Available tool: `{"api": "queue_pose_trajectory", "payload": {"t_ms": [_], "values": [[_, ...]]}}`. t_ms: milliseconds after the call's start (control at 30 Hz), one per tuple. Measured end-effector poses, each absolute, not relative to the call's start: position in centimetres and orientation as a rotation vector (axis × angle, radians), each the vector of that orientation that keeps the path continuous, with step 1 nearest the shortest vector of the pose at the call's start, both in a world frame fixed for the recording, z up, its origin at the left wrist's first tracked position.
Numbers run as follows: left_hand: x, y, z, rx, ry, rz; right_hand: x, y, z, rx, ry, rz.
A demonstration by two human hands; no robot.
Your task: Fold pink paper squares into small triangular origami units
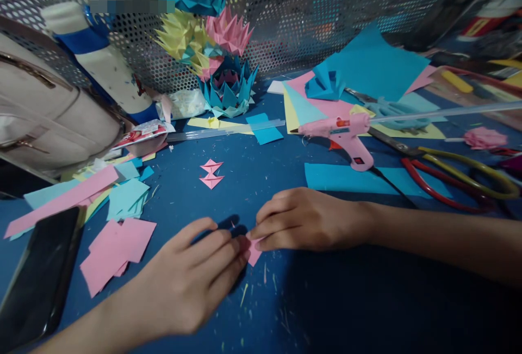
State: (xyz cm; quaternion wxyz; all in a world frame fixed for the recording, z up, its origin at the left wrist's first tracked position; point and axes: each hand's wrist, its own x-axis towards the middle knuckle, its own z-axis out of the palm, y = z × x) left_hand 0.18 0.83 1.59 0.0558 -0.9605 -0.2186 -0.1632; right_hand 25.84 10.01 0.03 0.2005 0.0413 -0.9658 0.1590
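A small piece of pink paper [255,254] lies between my two hands on the blue table, mostly covered by fingers. My left hand [191,272] grips its left side with closed fingertips. From the right, my right hand [304,221] presses its fingers together on the upper right part of the same paper. Just beyond them rest two small folded pink paper pieces [211,173], points outward. Left of my left hand is a loose pile of pink paper squares [116,250], with light blue squares [128,197] behind it.
A pink glue gun [346,134] and large scissors [444,172] lie at the right, over blue paper strips. Folded paper flowers [228,85] stand at the back by a perforated metal panel. A phone [44,272], bag [49,98] and bottle [104,66] occupy the left.
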Motion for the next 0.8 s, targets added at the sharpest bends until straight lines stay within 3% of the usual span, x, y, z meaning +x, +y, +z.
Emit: {"api": "queue_pose_trajectory", "payload": {"t_ms": [133,233,800], "values": [[1.5,-2.5,0.8,-2.672,-0.834,-0.56,25.7,9.9,0.0,0.12,-2.704,0.376],[1.9,-4.0,0.1,-2.63,-0.908,-0.376,25.6,9.7,-0.1,0.103,-2.7,0.34],[1.5,-4.4,0.9,-2.533,-1.031,-0.065,25.4,9.2,0.5,0.095,-2.728,0.173]]}}
